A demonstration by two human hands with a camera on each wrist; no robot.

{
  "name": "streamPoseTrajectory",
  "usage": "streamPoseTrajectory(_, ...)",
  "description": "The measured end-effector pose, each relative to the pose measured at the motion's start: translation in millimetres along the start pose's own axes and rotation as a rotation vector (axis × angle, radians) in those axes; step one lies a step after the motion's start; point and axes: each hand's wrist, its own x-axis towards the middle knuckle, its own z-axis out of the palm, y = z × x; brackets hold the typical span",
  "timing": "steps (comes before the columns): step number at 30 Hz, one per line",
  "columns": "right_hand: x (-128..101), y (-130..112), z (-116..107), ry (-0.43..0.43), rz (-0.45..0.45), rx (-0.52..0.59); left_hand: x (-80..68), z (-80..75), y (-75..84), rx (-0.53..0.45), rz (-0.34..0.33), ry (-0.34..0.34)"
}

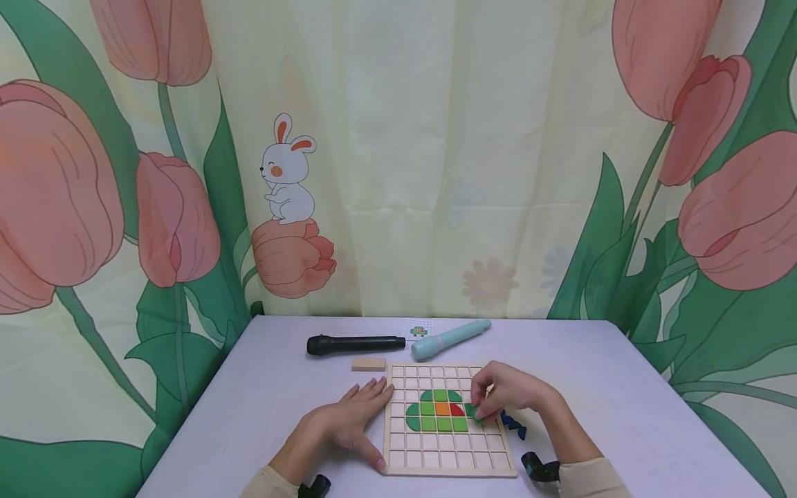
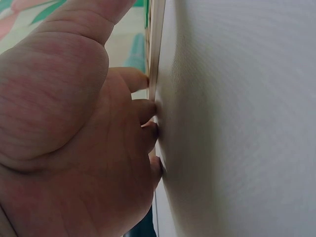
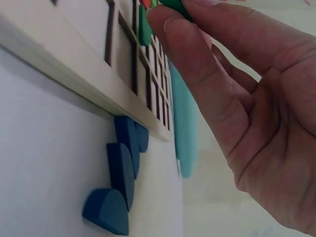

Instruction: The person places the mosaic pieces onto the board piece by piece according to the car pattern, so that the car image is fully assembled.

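Right hand (image 1: 507, 389) pinches 1 green piece (image 3: 177, 6) between its fingers; left hand (image 1: 349, 423), fingers spread, touches the grid board (image 1: 450, 474).

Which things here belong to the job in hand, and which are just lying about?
In the job:
grid board with left hand at its edge
coloured pieces on it
green piece in right hand
blue pieces, probably
pattern card, likely

Apparently lying about:
black microphone-like object
teal tube
wooden block

black rod (image 1: 358, 345), perhaps a microphone | teal rod (image 1: 452, 339) | tulip curtain (image 1: 398, 159)
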Motion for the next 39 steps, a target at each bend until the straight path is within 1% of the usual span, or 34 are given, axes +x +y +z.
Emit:
streamPoseTrajectory(7, 4.8, -1.0, 8.8, 0.005, 0.038, -0.009, -1.6, -0.4, 2.9, 0.001, -0.002, 0.000)
streamPoseTrajectory(13, 6.2, -1.7, 9.8, 0.018, 0.043, -0.053, -2.0, -2.3, 3.9, 0.008, -0.010, -0.008)
streamPoseTrajectory(23, 5.1, -5.9, 12.3, 0.022, 0.085, -0.063, -2.3, -1.9, 4.3, 0.008, -0.013, -0.003)
streamPoseTrajectory(29, 4.4, -7.0, 11.6, -0.005, 0.116, -0.051, -2.9, -2.5, 3.9, 0.013, -0.015, 0.001)
streamPoseTrajectory(33, 4.2, -8.0, 11.3, -0.029, 0.118, -0.048, -3.0, -2.6, 3.9, 0.013, -0.012, 0.003)
streamPoseTrajectory(39, 5.4, -7.8, 12.5, -0.039, 0.127, -0.053, -2.6, -2.3, 3.9, 0.005, -0.013, -0.002)
